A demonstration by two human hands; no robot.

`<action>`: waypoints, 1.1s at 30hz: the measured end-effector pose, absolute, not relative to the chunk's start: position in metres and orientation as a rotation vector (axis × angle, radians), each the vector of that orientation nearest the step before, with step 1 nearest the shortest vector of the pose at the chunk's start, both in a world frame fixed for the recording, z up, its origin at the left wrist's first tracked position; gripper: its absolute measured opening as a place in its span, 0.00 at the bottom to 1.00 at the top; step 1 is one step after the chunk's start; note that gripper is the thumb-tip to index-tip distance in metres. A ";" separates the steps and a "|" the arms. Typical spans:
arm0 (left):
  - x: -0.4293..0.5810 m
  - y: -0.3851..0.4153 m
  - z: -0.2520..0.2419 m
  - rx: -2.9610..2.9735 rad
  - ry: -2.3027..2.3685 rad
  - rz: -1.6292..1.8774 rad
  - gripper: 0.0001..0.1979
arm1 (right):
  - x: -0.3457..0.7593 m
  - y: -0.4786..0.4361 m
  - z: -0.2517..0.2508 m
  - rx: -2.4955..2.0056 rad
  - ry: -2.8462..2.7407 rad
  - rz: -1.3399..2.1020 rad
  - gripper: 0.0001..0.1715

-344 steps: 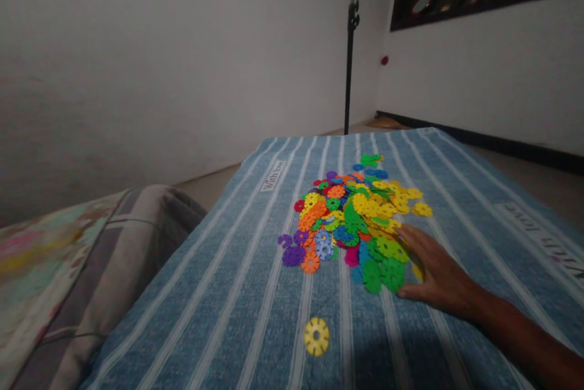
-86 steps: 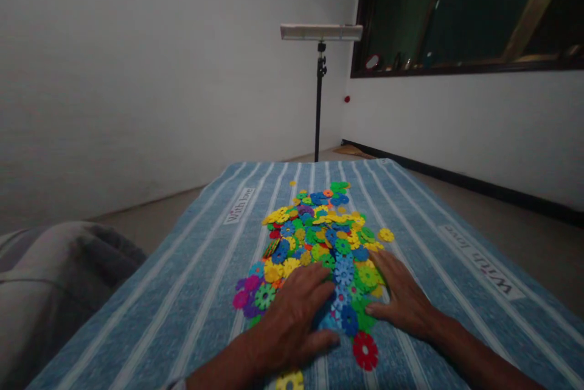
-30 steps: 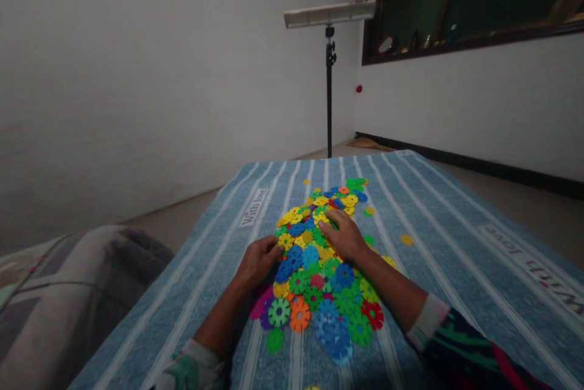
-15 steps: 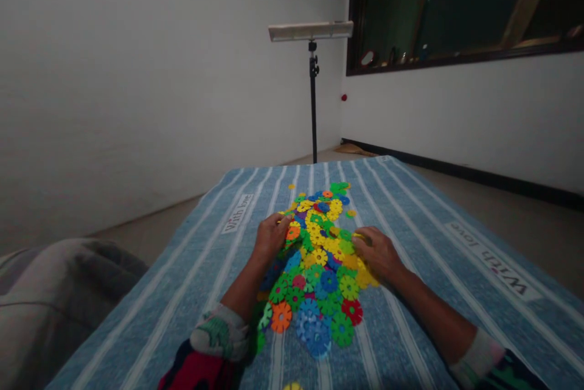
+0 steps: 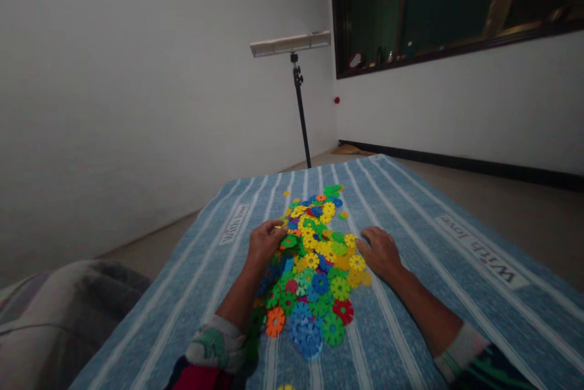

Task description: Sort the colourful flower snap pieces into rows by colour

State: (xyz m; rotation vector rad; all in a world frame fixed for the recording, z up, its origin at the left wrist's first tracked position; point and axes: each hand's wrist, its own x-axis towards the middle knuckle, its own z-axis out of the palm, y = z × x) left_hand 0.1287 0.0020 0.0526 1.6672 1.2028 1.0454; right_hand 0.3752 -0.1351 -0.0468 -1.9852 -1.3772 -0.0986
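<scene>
A pile of flat plastic flower-shaped discs in yellow, green, blue, red and orange lies spread along a blue striped cloth. My left hand rests on the pile's left edge, fingers curled down onto the discs near a green one. My right hand lies on the cloth at the pile's right edge, fingers bent and touching yellow discs. Neither hand has lifted a disc. An orange disc and a red disc lie at the near end, between my forearms.
A grey folded blanket lies at the lower left. Behind the cloth stands a black light stand with a white bar, against a white wall. A dark window fills the upper right. Bare floor lies to the right.
Over the last second both hands slid apart from the top of the pile to its left and right edges. The view has shifted slightly to the right.
</scene>
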 end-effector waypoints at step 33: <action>0.063 -0.144 -0.046 3.299 0.031 1.066 0.16 | 0.287 -0.140 -0.043 -1.706 -1.576 0.074 0.36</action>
